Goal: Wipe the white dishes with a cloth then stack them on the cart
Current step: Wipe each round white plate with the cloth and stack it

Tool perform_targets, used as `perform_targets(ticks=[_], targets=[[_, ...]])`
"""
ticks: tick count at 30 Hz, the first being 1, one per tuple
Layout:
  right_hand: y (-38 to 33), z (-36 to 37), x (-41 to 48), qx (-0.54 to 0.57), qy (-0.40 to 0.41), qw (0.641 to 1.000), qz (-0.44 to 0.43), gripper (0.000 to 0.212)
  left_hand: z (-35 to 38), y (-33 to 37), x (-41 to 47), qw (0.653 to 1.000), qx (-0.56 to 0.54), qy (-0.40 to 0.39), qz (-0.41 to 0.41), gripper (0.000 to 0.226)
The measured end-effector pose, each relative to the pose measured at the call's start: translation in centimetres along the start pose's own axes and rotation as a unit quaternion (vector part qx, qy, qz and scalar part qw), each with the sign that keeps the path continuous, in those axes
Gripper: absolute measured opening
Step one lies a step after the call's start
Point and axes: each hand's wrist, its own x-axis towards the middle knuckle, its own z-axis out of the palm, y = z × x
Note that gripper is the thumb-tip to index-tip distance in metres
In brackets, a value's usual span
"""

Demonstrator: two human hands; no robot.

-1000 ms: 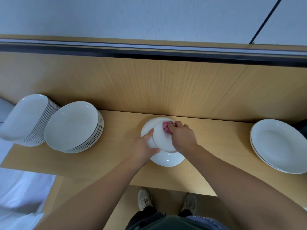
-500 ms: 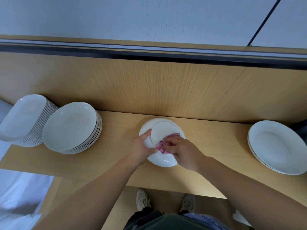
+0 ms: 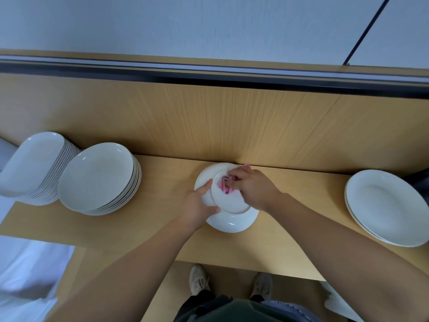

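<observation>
Centre of frame: left hand [image 3: 199,203] grips the left rim of a smooth round white dish [image 3: 232,219], thumb on top, other fingers curled under the edge. Right hand [image 3: 253,189] has its fingers [image 3: 236,175] bunched, pinching a crumpled pink cloth [image 3: 224,184] against the dish's upper part. The dish is tilted over the wood-grain tabletop [image 3: 162,182]. Glossy white dish stacks [image 3: 97,177] sit at left and a low pile [image 3: 385,205] at right. Since half a second ago the cloth has moved from the dish's lower middle up toward its far rim.
</observation>
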Motion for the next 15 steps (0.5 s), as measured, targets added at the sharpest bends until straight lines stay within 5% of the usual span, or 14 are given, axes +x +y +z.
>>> perform_targets(ticks=[7, 12, 15], targets=[[0.3, 1.2, -3.6, 0.059, -0.022, 0.991, 0.115, 0.038, 0.1, 0.3, -0.1, 1.000, 0.001, -0.010, -0.009, 0.087], [-0.7, -1.1, -6.4, 0.100, -0.122, 0.987, 0.041, 0.038, 0.3, 0.7, -0.6, 1.000, 0.010, 0.001, 0.001, 0.086], [-0.5, -2.9, -6.8, 0.133, -0.061, 0.988, 0.048, 0.035, 0.4, 2.1, -1.2, 1.000, 0.003, 0.020, 0.019, 0.082]])
